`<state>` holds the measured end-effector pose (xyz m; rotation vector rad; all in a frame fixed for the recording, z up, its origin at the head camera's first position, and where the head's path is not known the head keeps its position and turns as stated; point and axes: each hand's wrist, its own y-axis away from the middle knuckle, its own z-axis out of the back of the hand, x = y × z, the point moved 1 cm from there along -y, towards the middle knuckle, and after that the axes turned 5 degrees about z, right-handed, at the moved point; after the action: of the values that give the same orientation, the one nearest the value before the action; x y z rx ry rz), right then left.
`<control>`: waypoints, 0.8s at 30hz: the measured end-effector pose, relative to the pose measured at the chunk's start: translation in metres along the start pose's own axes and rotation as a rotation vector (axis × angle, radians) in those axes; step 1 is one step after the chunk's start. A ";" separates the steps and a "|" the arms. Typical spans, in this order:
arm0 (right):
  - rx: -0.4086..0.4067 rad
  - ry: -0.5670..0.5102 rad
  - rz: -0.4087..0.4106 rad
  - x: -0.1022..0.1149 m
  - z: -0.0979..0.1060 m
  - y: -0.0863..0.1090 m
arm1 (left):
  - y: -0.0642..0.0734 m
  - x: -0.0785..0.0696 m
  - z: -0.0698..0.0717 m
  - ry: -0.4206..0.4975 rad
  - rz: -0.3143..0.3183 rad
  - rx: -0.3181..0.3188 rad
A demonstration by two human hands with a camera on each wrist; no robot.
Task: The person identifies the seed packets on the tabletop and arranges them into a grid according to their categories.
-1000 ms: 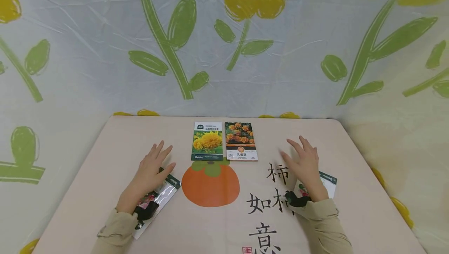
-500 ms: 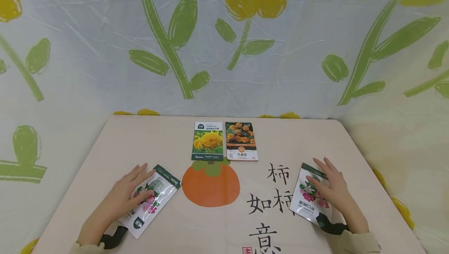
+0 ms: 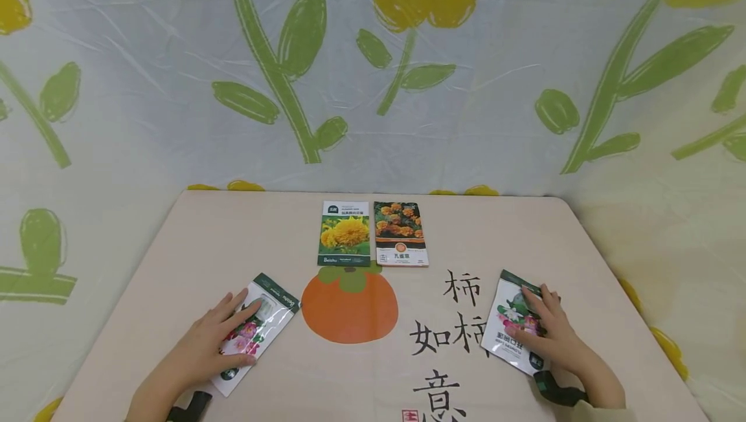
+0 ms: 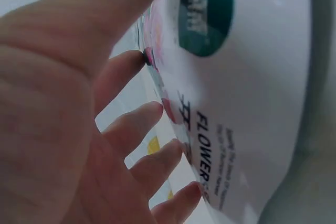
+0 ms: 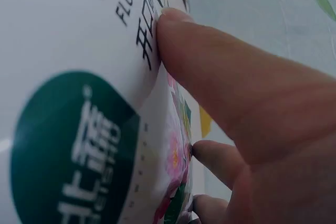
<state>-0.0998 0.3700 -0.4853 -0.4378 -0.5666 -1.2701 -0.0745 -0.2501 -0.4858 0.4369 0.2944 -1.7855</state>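
My left hand [image 3: 198, 347] lies over a seed packet [image 3: 265, 331] with pink flowers, tilted on the left of the table. Its fingers are spread and relaxed; in the left wrist view the fingertips [image 4: 155, 108] meet the face of the packet [image 4: 257, 87]. On the right, my right hand [image 3: 562, 344] rests over a second pink-flower seed packet [image 3: 507, 312], its print upside down in the head view. The thumb [image 5: 205, 51] touches the front of this packet [image 5: 79, 40], while the loosely bent fingers reach its right side.
A yellow-flower seed packet [image 3: 344, 234] and an orange marigold packet [image 3: 401, 234] lie side by side toward the back. The pale table mat [image 3: 245, 234] bears a printed persimmon [image 3: 350, 312] and black characters. A flower-patterned curtain [image 3: 484, 118] rises behind.
Both hands have drawn back and outward from ahead of the two pink-flower packets, and their fingers now lie lower on them. The packets themselves stay where they were.
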 end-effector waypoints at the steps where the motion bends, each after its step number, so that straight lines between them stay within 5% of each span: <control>1: -0.004 0.000 0.002 -0.001 -0.001 0.000 | 0.000 0.000 -0.001 0.001 -0.002 0.000; 24: -0.013 0.001 -0.002 -0.005 -0.003 -0.001 | 0.004 -0.013 -0.006 -0.015 0.044 -0.011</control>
<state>-0.1008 0.3717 -0.4907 -0.4477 -0.5586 -1.2762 -0.0669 -0.2375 -0.4857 0.4191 0.2820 -1.7431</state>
